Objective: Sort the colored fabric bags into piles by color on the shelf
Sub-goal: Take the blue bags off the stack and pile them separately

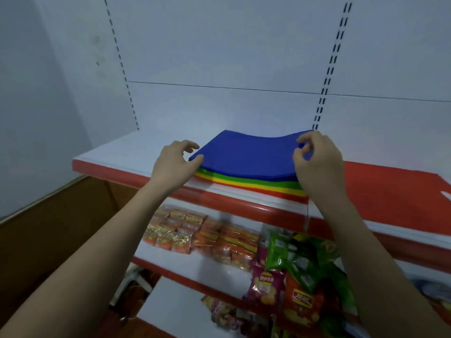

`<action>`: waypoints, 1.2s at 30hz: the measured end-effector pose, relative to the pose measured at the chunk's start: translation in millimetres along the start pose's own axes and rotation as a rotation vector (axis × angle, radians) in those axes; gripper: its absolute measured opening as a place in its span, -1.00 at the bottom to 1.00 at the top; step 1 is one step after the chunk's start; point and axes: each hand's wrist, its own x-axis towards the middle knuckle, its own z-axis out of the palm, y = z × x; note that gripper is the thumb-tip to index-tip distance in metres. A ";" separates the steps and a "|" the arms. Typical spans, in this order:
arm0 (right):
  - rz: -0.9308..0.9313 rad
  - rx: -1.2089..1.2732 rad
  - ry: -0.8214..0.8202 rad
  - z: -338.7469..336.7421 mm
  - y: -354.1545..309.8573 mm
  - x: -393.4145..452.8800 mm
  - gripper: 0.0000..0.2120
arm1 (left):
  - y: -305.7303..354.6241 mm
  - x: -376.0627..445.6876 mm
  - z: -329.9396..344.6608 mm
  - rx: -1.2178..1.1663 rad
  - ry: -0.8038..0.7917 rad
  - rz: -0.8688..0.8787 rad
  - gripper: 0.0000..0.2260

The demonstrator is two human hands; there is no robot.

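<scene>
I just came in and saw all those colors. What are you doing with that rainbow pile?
A person is sorting fabric bags by color. The stack lies on the top shelf, blue on top, then green, yellow and red beneath. The left hand touches the blue bag's left corner, and the right hand pinches its right edge. A red bag already lies to the right.

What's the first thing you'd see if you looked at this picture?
A rainbow stack of fabric bags sits on the top shelf, bright blue on top with green, yellow and red edges peeking out below. Two hands, left hand and right hand, are at its blue corners. Shiny snack packets crowd the lower shelves.
</scene>
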 end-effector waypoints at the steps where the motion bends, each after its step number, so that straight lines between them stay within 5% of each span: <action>1: 0.074 -0.040 0.031 -2.8 5.6 2.8 -0.89 | -3.8 11.4 6.7 -0.014 0.000 0.005 -0.72; 13: 0.608 -0.152 0.015 24.9 20.4 5.9 -0.76 | -40.8 57.8 67.1 -0.312 -0.150 -0.066 -0.62; 29: 0.475 -0.494 0.063 29.8 17.3 -2.0 -0.90 | -41.6 64.3 71.2 -0.189 -0.209 -0.118 -0.47; 36: 0.423 -0.521 0.057 29.6 5.6 1.8 -0.92 | -1.3 83.2 42.7 0.291 -0.358 -0.059 -0.54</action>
